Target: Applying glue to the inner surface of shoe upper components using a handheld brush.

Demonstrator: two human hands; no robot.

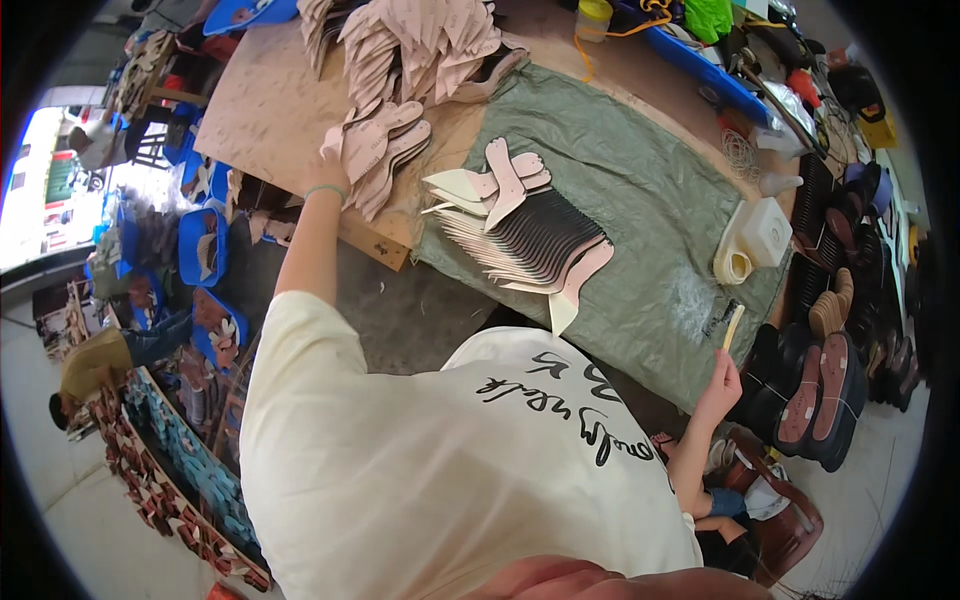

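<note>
My left hand [338, 165] closes on the near left end of a small stack of pale pink shoe insoles [385, 150]; some of its fingertips are hidden. In my right hand [720, 387] is a brush [734, 326] with a light handle and dark bristles pointing up, held above the green cloth [630, 180]. Between my hands lies an overlapping, fanned row of insoles [530, 240] with dark edges and cream pointed ends. A few insoles [508, 180] lie crosswise at the row's far end.
Larger insole piles [425, 45] sit at the table's far side. A white plastic container [765, 232] with a round opening stands at the right on the cloth. Stacked dark shoe soles [815, 395] are beyond the table's right edge. Blue bins [203, 246] stand at the left.
</note>
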